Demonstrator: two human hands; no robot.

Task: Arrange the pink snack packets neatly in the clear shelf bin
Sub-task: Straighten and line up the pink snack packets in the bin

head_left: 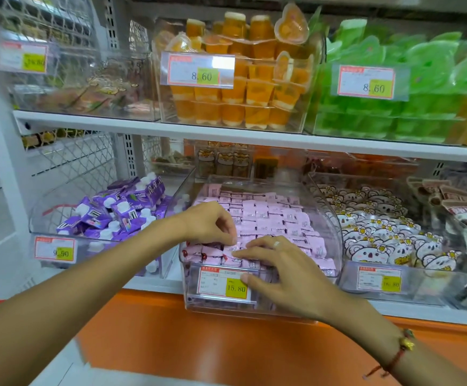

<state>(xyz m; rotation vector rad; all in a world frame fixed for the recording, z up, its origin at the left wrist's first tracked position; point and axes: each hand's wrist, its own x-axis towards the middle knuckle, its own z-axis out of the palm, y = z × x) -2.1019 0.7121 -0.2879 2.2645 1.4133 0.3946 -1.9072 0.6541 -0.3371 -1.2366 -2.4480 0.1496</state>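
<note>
A clear shelf bin point(331, 218) on the lower shelf holds rows of small pink snack packets point(271, 215), stacked in neat lines toward the back. Along the front row my left hand point(210, 224) hovers with curled fingers, its fingertips pinching a pink packet point(231, 247). My right hand point(279, 271) lies over the bin's front edge. Its straight fingers press on the front packets and its thumb rests by the price label point(222, 285) marked 15.80.
A bin of purple pouches point(121, 210) stands to the left and a bin of koala-print packets point(388, 232) to the right. The shelf above point(226, 135) carries orange jelly cups point(240, 87) and green packs point(410, 87). An orange ledge point(199, 330) runs below.
</note>
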